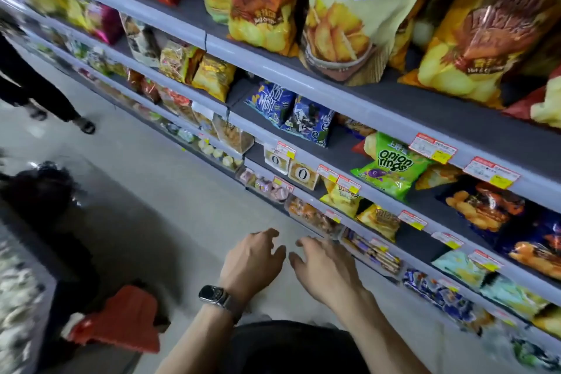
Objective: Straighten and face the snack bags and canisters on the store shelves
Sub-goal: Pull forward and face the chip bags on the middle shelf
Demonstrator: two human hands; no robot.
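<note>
Grey store shelves (379,106) run from upper left to lower right, stocked with snack bags. A tall cream chip bag (355,9) stands on the top shelf between orange bags (261,0). Below it a green onion rings bag (391,165) leans forward, and blue bags (291,114) stand to its left. My left hand (252,264), with a watch on the wrist, and my right hand (328,267) hover side by side over the floor, fingers relaxed, holding nothing. The right fingertips are close to clear packs (315,218) on the lowest shelf.
Another person's legs and sandals (45,100) stand in the aisle at far left. A red object (121,319) and a dark bin (42,191) sit on the floor at lower left. The aisle floor (170,191) is pale grey.
</note>
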